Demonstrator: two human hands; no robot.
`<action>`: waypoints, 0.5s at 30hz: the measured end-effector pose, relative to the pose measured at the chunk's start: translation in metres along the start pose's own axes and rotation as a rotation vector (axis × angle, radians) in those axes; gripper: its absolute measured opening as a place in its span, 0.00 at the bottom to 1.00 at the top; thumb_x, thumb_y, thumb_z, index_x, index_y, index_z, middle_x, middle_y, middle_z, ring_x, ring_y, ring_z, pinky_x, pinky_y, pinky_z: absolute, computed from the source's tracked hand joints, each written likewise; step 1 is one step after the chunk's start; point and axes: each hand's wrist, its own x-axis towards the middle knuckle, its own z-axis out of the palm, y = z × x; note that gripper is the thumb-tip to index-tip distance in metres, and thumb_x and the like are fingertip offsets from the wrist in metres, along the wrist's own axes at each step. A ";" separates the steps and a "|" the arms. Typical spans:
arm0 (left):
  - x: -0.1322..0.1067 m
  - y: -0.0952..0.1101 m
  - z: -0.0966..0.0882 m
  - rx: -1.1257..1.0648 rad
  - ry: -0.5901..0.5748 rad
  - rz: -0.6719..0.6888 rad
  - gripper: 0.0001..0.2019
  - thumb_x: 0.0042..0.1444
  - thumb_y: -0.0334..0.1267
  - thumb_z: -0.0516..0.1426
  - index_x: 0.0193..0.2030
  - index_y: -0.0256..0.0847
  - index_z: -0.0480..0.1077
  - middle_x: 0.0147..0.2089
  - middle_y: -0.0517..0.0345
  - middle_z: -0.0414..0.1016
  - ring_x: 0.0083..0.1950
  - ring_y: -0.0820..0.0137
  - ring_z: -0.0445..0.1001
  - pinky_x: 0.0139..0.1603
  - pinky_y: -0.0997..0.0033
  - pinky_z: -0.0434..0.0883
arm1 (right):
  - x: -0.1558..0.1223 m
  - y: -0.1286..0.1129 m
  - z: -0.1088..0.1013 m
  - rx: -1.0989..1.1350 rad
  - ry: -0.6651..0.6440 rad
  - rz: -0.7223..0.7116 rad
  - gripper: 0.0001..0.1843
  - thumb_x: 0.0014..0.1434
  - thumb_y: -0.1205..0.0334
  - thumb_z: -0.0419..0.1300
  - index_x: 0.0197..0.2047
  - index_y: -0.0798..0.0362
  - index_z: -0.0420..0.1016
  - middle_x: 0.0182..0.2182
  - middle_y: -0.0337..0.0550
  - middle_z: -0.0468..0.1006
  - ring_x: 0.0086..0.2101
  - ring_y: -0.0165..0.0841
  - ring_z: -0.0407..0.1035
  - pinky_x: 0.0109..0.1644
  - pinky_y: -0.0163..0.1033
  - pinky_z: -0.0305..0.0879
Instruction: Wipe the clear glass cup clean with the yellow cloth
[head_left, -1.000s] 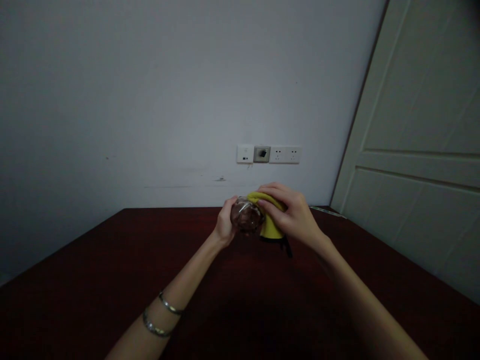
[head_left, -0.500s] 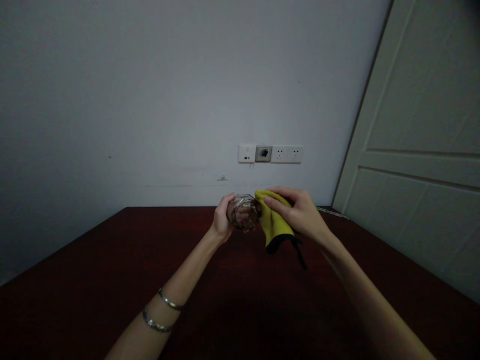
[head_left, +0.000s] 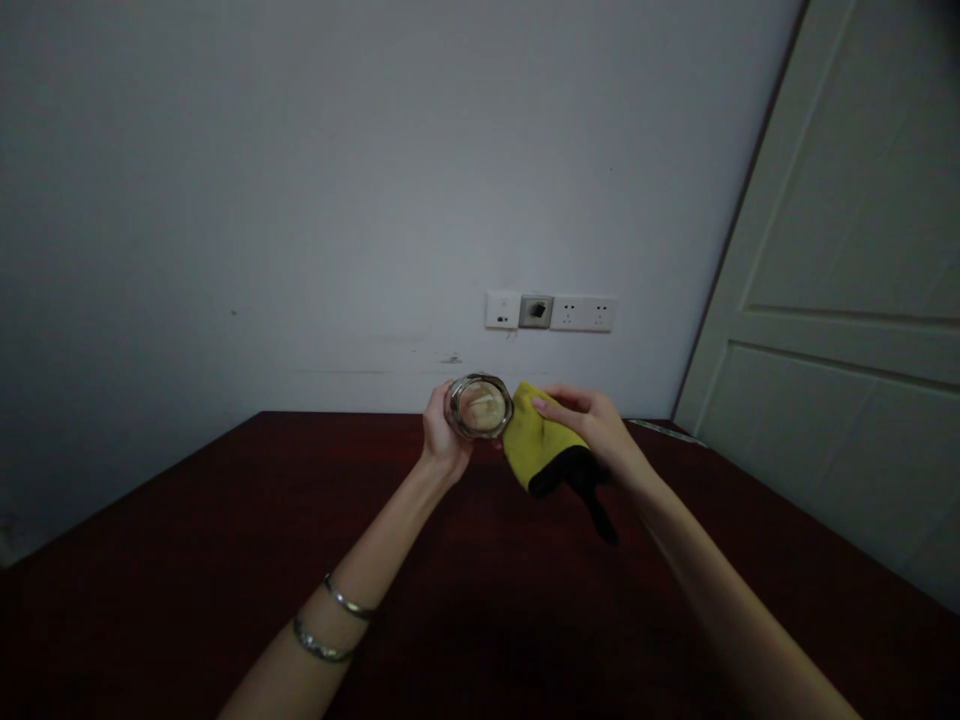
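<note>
My left hand [head_left: 444,437] is wrapped round a clear glass jar [head_left: 480,407], held above the table with one round end facing me. Whether that end is its mouth or its base I cannot tell. My right hand [head_left: 589,415] pinches a yellow cloth [head_left: 540,440] with a black border, thumb on top and the other fingers behind. The cloth's left edge meets the right side of the jar. From its lower end a dark strip [head_left: 598,515] hangs down.
A dark red table [head_left: 337,520] spreads beneath both arms. Behind it rises a pale wall with sockets [head_left: 583,313] and a grey wall plate [head_left: 535,312]. To the right stands a white panelled door [head_left: 840,320]. A thin pale strip [head_left: 664,430] lies at the table's back right.
The jar has tilted so its round end faces me more squarely, and it sits slightly higher and further left. The cloth has turned a little beside it, still in my right hand.
</note>
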 end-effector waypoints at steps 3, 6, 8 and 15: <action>0.001 0.000 0.000 -0.019 0.012 0.036 0.19 0.54 0.47 0.46 0.33 0.34 0.72 0.30 0.50 0.76 0.27 0.67 0.73 0.26 0.71 0.66 | 0.000 -0.002 0.000 0.034 0.012 0.042 0.18 0.37 0.52 0.69 0.30 0.57 0.78 0.22 0.40 0.77 0.22 0.30 0.68 0.27 0.34 0.59; 0.004 -0.001 -0.001 -0.002 0.014 0.039 0.18 0.54 0.47 0.48 0.32 0.33 0.72 0.29 0.50 0.76 0.27 0.67 0.73 0.28 0.71 0.67 | -0.001 -0.005 0.000 0.057 0.013 0.074 0.18 0.36 0.53 0.69 0.28 0.57 0.78 0.21 0.40 0.77 0.21 0.29 0.67 0.26 0.34 0.59; 0.005 0.000 -0.001 0.002 0.015 0.041 0.18 0.54 0.46 0.49 0.32 0.33 0.72 0.29 0.51 0.76 0.27 0.67 0.73 0.30 0.71 0.67 | -0.002 -0.005 0.000 0.070 0.010 0.093 0.17 0.36 0.53 0.69 0.28 0.57 0.78 0.20 0.40 0.77 0.20 0.29 0.67 0.25 0.34 0.58; 0.004 0.001 0.000 -0.064 0.056 0.066 0.18 0.55 0.45 0.48 0.32 0.34 0.73 0.29 0.53 0.77 0.30 0.69 0.74 0.34 0.72 0.68 | 0.001 0.007 0.003 0.086 0.013 0.066 0.16 0.40 0.52 0.68 0.29 0.56 0.78 0.21 0.41 0.77 0.21 0.31 0.70 0.26 0.34 0.62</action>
